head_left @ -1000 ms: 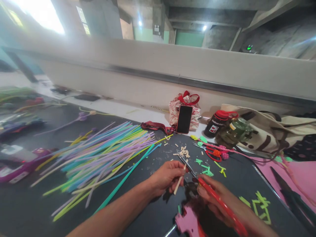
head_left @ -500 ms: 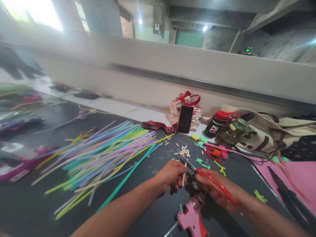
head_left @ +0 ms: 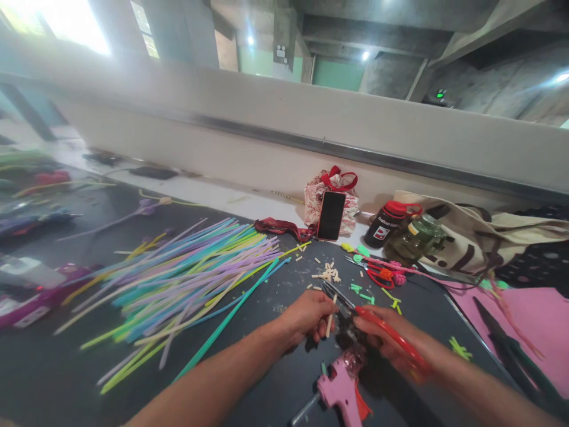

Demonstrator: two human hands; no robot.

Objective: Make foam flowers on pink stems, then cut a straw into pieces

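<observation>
My left hand (head_left: 309, 314) pinches a short cream pipe cleaner (head_left: 329, 323) between thumb and fingers. In my right hand (head_left: 391, 335) is a pair of scissors (head_left: 382, 326) with red handles, its blades reaching to the upper end of the pipe cleaner. Whether the blades touch it I cannot tell. Just beyond the blade tips lies a small heap of cut cream pieces (head_left: 329, 273) on the dark table. Below the hands rests a pink glue gun (head_left: 340, 385) with an orange trigger.
Many coloured pipe cleaners (head_left: 200, 279) spread across the left. Behind stand a phone (head_left: 331, 214), a patterned bag (head_left: 313, 198), a black bottle (head_left: 383, 225) and a green jar (head_left: 415, 237). More red scissors (head_left: 381, 274) and green snippets (head_left: 367, 298) lie right, with large dark shears (head_left: 511, 344) farther over.
The view has shifted slightly, so the table items sit a little farther left. Both hands keep nearly the same pose, holding the pipe cleaner and the scissors.
</observation>
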